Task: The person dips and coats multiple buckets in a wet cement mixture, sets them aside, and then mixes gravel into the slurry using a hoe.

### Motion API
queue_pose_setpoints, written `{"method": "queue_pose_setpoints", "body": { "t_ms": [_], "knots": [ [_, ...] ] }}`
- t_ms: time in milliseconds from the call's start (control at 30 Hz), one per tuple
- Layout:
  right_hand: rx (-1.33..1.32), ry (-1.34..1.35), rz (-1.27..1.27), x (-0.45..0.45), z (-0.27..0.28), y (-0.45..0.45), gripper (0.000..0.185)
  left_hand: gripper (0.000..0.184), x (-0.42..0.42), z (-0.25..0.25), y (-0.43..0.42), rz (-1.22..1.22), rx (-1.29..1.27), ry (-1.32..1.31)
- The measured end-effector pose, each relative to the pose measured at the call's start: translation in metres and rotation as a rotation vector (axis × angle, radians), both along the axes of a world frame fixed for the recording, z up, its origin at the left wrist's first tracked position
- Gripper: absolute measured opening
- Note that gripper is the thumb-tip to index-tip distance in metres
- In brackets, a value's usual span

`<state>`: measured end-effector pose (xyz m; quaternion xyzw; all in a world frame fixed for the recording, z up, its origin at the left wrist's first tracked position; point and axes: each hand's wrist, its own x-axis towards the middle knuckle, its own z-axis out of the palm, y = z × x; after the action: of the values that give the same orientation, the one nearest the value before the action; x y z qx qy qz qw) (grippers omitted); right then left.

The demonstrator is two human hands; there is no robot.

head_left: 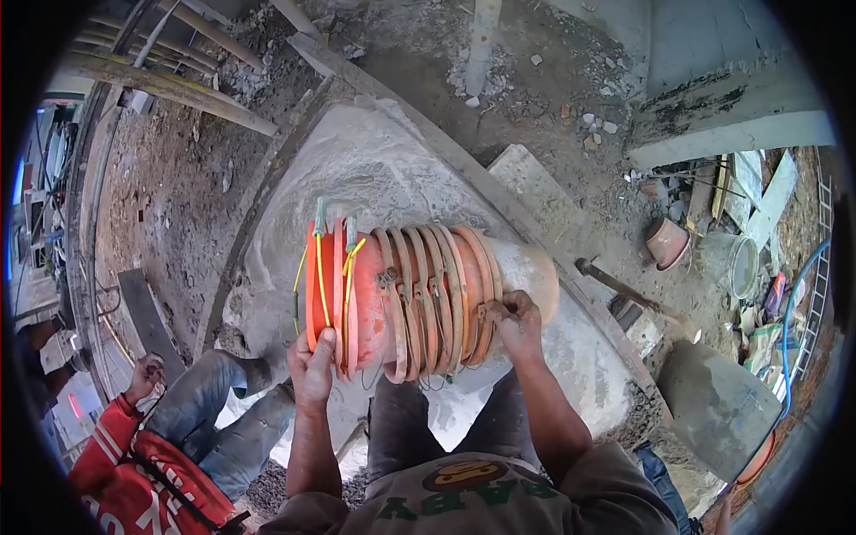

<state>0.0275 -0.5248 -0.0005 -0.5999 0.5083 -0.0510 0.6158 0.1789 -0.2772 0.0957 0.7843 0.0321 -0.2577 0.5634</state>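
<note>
A stack of nested orange-red buckets (426, 294) lies on its side across the middle of the head view, above my legs. Several worn rims line up along it, with wire handles hanging below. Yellow cords and greenish grips show on the bright red bucket (312, 285) at the left end. My left hand (312, 367) is closed on that bucket's lower rim, thumb on top. At the other end, my right hand (515, 323) pinches the lower edge of a rim near the pale bucket bottom (532, 281). Fingertips behind the rims are hidden.
Beneath the stack is a grey cement-covered slab (374, 160) with a raised edge. A person in a red jacket (152, 473) sits close on the left. At right are a hammer-like tool (637, 299), a loose bucket (667, 243), a translucent pail (733, 266), a blue hose (792, 357) and rubble.
</note>
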Motion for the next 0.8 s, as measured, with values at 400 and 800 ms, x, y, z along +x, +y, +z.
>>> {"method": "queue_pose_setpoints", "body": {
  "t_ms": [400,800],
  "knots": [
    [0.134,0.198,-0.417,-0.059,-0.034,0.102,0.009,0.019,0.031,-0.028,0.038,-0.270,0.125,0.078],
    [0.019,0.488,-0.819,-0.326,-0.088,0.045,0.016,0.035,-0.101,-0.091,-0.030,-0.771,0.208,-0.245]
  ]
}}
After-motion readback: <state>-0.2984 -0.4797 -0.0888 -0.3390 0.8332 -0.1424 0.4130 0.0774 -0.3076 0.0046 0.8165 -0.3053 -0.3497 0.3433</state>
